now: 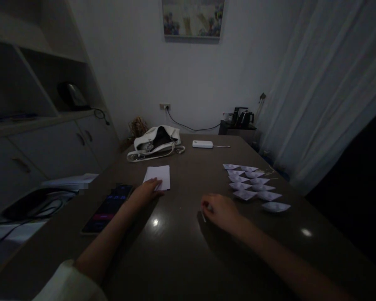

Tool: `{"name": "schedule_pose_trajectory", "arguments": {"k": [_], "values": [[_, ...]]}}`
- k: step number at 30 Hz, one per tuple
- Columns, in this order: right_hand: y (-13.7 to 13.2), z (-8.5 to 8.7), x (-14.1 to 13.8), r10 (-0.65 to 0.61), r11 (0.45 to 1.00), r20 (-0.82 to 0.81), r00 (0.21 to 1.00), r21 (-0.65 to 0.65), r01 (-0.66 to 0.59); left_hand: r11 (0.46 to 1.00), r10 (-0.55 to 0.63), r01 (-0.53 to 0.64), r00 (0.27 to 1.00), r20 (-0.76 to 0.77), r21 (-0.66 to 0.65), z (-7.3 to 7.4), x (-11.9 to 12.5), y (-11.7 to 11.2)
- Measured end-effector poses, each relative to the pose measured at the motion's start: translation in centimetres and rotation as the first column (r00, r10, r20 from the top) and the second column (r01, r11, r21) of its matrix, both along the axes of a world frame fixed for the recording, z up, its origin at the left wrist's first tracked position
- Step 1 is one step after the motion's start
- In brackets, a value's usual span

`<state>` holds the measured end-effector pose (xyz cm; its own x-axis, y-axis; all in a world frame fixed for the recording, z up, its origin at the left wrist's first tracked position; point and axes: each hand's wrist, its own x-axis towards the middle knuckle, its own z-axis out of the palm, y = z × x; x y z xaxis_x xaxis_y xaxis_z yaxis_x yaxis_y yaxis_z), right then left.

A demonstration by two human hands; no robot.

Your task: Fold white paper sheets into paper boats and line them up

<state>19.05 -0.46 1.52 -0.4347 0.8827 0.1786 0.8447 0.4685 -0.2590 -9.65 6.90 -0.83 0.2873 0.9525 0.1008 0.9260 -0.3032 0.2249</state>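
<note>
My left hand (148,189) lies on the near edge of a stack of white paper sheets (159,173), fingers stretched over it and not gripped round it. My right hand (219,209) is closed low over the table, right of the stack. A thin white strip (204,215) sticks out below its fingertips; the rest of it is hidden in the fingers. To the right of that hand stand several folded white paper boats (244,195) in two rows. One more paper boat (276,207) sits apart, nearer to me.
A phone (105,213) with a lit screen lies beside my left forearm. Farther back are a white handbag (158,140) and a white power bank (202,144) with a short cord. The brown table (181,251) ends near a curtain (316,83) on the right and cabinets (56,146) on the left.
</note>
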Motion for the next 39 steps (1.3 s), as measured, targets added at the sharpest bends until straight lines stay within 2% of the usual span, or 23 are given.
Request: {"name": "schedule_pose_trajectory", "arguments": {"k": [2, 5, 14, 26, 32, 36, 39], "values": [[0.6, -1.2, -2.2, 0.051, 0.999, 0.0, 0.999, 0.008, -0.051, 1.0, -0.019, 0.018, 1.0, -0.013, -0.014, -0.1, -0.2, 0.3], [1.0, -2.4, -3.7, 0.093, 0.995, -0.017, 0.996, 0.033, -0.092, 0.999, -0.043, 0.043, 0.999, -0.017, -0.019, 0.2, -0.3, 0.3], [1.5, -4.4, -2.9, 0.151, 0.988, -0.132, 0.98, 0.057, -0.145, 0.999, -0.048, 0.048, 0.998, 0.042, -0.007, 0.9, -1.2, 0.1], [0.8, -4.6, -2.3, 0.174, 0.985, -0.227, 0.958, 0.043, -0.169, 0.995, -0.095, 0.093, 0.992, 0.087, 0.02, 0.4, -2.1, 0.6], [0.6, -4.5, -2.4, 0.173, 0.985, -0.239, 0.955, 0.018, -0.174, 0.995, -0.01, 0.003, 0.998, 0.069, 0.097, -0.3, -0.8, -0.3], [0.7, -4.5, -2.4, 0.181, 0.983, -0.234, 0.955, 0.029, -0.179, 0.994, -0.031, 0.024, 0.997, 0.066, 0.104, -0.6, -0.1, -0.4], [0.7, -4.6, -2.5, 0.186, 0.983, -0.223, 0.957, 0.047, -0.18, 0.994, -0.062, 0.056, 0.996, 0.067, 0.095, -0.7, -0.5, -0.2]]}}
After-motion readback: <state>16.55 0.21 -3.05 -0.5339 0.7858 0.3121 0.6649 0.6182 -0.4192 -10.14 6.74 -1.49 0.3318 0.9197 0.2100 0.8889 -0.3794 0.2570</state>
